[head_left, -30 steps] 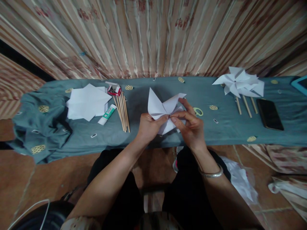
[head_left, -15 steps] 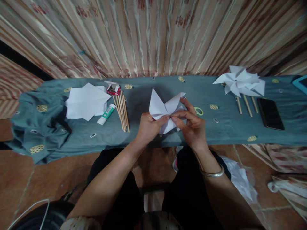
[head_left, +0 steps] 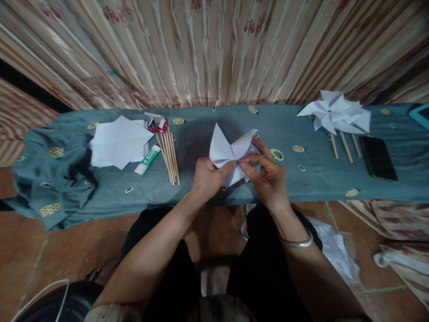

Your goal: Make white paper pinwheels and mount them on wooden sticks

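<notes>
A white paper pinwheel [head_left: 241,145] is held above the cloth between both hands, its blades curled in toward the centre. My left hand [head_left: 209,179] is closed on its left side, the thumb pressing near the middle. With thumb and index finger, my right hand [head_left: 268,176] pinches at the centre, where a small dark spot shows; whether that is a pin I cannot tell. The fingers hide part of the lower blades. Close to the right hand lie scissors with a pale green handle [head_left: 276,154], their blades hidden.
Left on the cloth-covered table [head_left: 194,192] are white paper sheets [head_left: 117,143], a glue stick [head_left: 147,159], wooden sticks [head_left: 170,156] and a red box of small metal pieces [head_left: 157,123]. To the right lie finished-looking pinwheels [head_left: 335,112] on sticks and a black phone [head_left: 378,158].
Both hands keep the same grip on the pinwheel, whose blades have shifted very slightly. The whole view has moved a little; nothing was taken up or let go.
</notes>
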The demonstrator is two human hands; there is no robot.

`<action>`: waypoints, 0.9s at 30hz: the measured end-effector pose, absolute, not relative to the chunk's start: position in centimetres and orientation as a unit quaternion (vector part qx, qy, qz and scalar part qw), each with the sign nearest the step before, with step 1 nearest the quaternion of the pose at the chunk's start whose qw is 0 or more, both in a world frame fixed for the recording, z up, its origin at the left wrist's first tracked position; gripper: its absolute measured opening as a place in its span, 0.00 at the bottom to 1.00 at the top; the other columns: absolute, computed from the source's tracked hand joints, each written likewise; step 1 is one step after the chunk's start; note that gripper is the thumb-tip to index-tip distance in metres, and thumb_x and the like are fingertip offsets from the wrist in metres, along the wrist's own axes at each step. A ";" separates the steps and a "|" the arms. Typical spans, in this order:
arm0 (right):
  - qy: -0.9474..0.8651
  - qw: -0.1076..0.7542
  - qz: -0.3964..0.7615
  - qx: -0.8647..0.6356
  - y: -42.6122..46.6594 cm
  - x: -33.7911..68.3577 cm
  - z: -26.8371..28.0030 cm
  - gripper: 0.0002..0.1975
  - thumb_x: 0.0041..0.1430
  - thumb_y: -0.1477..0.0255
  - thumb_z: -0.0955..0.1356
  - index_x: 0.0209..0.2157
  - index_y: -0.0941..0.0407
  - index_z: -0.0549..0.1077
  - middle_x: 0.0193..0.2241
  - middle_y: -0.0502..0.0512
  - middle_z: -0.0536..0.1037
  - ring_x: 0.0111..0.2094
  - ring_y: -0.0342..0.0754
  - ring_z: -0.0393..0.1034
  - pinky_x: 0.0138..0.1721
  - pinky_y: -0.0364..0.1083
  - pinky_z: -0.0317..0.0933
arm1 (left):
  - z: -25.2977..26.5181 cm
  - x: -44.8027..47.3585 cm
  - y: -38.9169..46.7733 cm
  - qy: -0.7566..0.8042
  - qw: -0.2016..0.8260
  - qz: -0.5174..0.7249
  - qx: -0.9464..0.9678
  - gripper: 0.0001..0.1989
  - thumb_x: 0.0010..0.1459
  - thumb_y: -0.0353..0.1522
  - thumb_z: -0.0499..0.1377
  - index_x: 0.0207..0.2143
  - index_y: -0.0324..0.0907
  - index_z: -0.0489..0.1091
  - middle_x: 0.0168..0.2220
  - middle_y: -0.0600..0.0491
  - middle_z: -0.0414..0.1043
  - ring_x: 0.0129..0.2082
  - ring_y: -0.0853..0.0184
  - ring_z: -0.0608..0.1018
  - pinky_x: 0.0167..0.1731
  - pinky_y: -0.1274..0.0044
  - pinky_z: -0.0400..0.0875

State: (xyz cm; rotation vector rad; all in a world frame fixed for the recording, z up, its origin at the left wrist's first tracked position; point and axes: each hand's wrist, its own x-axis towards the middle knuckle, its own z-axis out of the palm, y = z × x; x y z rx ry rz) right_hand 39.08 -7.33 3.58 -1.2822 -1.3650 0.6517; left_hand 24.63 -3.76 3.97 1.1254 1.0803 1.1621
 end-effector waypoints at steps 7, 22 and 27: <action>-0.560 0.549 0.284 -0.552 -7.4 38.8 3.5 0.03 0.55 0.67 0.72 0.30 0.49 0.78 0.56 0.50 0.73 0.63 0.56 0.61 0.67 0.61 0.46 | 3.5 24.4 -3.8 0.463 0.540 0.485 0.509 0.08 0.44 0.33 0.68 0.27 0.37 0.79 0.26 0.53 0.80 0.26 0.67 0.79 0.28 0.78 0.71; -0.539 0.559 0.308 -0.550 -7.1 38.8 2.9 0.01 0.55 0.69 0.72 0.29 0.48 0.78 0.54 0.49 0.74 0.62 0.54 0.62 0.66 0.59 0.50 | 3.2 23.9 -3.6 0.417 0.546 0.478 0.548 0.11 0.44 0.35 0.69 0.30 0.37 0.80 0.30 0.51 0.82 0.29 0.66 0.80 0.31 0.78 0.74; -0.526 0.555 0.319 -0.560 -7.2 38.7 2.7 0.02 0.54 0.67 0.72 0.28 0.49 0.77 0.54 0.49 0.74 0.63 0.53 0.61 0.66 0.58 0.48 | 2.9 23.7 -3.7 0.436 0.527 0.471 0.557 0.11 0.46 0.36 0.69 0.30 0.37 0.81 0.30 0.51 0.82 0.29 0.66 0.80 0.31 0.78 0.74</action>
